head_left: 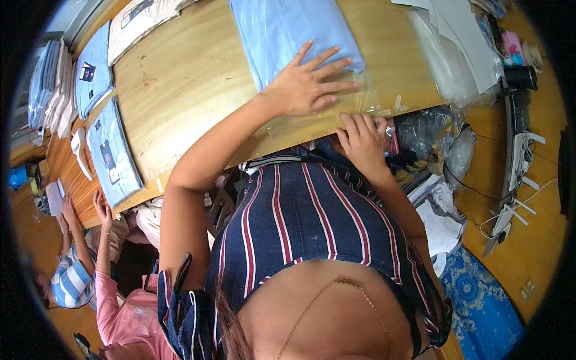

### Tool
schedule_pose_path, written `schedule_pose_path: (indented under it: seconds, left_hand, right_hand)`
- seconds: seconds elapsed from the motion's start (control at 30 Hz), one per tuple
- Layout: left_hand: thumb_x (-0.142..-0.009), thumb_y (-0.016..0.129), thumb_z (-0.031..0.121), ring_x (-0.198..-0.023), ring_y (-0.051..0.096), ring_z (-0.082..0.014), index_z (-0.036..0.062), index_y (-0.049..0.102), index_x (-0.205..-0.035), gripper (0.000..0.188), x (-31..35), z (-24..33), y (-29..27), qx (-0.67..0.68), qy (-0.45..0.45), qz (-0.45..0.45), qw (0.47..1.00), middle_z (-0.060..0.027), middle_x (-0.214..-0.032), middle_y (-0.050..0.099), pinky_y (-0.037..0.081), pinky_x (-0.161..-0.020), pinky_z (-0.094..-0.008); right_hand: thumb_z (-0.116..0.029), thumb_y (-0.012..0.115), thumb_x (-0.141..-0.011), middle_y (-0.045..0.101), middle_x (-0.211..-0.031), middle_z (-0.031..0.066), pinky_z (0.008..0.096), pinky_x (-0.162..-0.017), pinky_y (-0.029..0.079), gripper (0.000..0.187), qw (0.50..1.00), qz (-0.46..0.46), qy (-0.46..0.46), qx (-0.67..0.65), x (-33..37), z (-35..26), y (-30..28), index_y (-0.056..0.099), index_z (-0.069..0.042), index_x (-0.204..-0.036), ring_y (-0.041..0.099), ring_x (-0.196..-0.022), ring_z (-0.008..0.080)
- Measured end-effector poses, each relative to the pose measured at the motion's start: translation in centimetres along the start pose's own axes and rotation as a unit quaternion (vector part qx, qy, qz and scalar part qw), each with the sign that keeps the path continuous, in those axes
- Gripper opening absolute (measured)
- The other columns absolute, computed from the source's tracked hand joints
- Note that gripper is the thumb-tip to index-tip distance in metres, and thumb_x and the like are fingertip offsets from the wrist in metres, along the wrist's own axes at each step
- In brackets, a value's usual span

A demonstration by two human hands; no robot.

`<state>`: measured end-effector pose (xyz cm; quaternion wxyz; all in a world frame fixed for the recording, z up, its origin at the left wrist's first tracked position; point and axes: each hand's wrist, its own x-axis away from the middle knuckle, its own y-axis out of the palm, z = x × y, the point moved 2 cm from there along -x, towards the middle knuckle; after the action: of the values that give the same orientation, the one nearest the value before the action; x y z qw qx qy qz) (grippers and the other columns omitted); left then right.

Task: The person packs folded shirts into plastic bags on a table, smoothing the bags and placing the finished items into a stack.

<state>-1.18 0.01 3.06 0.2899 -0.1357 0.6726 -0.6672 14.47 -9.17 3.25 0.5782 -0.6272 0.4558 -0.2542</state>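
A folded light blue garment (300, 30) lies on the table in a clear plastic bag (282, 123), whose loose end spreads toward the near table edge. My left hand (309, 87) is open, fingers spread, pressing on the near part of the bagged garment. At the table edge, just right of and below it, my right hand (364, 139) has its fingers bent over the end of the bag. They appear closed on the plastic, though the fingertips partly hide the hold.
More folded light blue shirts (111, 156) and stacked garments (51, 90) sit at the left. Clear bags and white sheets (462, 42) lie at the right end of the yellowish table (180, 72). Two people work at the left, near a white tape dispenser-like object (80, 150). Crumpled plastic (423, 129) fills a space below the edge.
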Motion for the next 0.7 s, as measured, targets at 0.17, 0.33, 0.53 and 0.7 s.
schedule_pose_path:
  seconds: [0.17,0.33,0.53,0.7]
  left_hand:
    - [-0.082,0.03,0.051,-0.127,0.014,-0.0225,0.0399,0.036,-0.122,0.042,1.7,-0.4,2.0,0.003,-0.016,-0.033,0.999,0.0026,-0.136,0.021,0.009,-0.099,-0.0535]
    - [-0.08,0.033,0.052,-0.126,0.015,-0.0249,0.0408,0.034,-0.123,0.044,1.7,-0.5,2.0,-0.002,-0.009,-0.033,0.999,0.0024,-0.137,0.019,0.012,-0.098,-0.0551]
    - [-0.08,0.032,0.052,-0.126,0.016,-0.025,0.0411,0.033,-0.123,0.044,1.8,-0.6,2.1,-0.009,-0.013,-0.03,0.999,0.0024,-0.137,0.02,0.013,-0.098,-0.0544]
    - [-0.081,0.031,0.054,-0.127,0.014,-0.0218,0.0401,0.035,-0.122,0.043,1.9,-0.7,2.3,0.002,-0.018,-0.026,1.0,0.0029,-0.137,0.019,0.009,-0.1,-0.0514]
  right_hand:
    - [-0.024,0.059,-0.07,0.045,-0.096,0.0079,0.0421,-0.075,0.029,0.027,0.998,0.007,0.038,0.04,-1.4,-1.6,0.0,0.054,-0.008,-0.091,0.042,-0.093,0.0218]
    - [-0.025,0.063,-0.066,0.049,-0.089,0.0042,0.0399,-0.076,0.028,0.029,0.997,0.043,0.059,0.036,-2.5,-3.0,0.0,0.059,-0.01,-0.091,0.044,-0.09,0.0197]
    - [-0.017,0.057,-0.068,0.051,-0.077,-0.0001,0.0394,-0.077,0.026,0.019,0.999,0.042,0.016,-0.002,-1.9,-2.0,1.5,0.058,-0.01,-0.086,0.047,-0.085,0.016]
    - [-0.013,0.049,-0.071,0.052,-0.084,0.0024,0.0399,-0.078,0.026,0.018,0.995,0.063,-0.073,-0.02,0.7,-1.8,1.8,0.054,-0.006,-0.086,0.048,-0.089,0.0159]
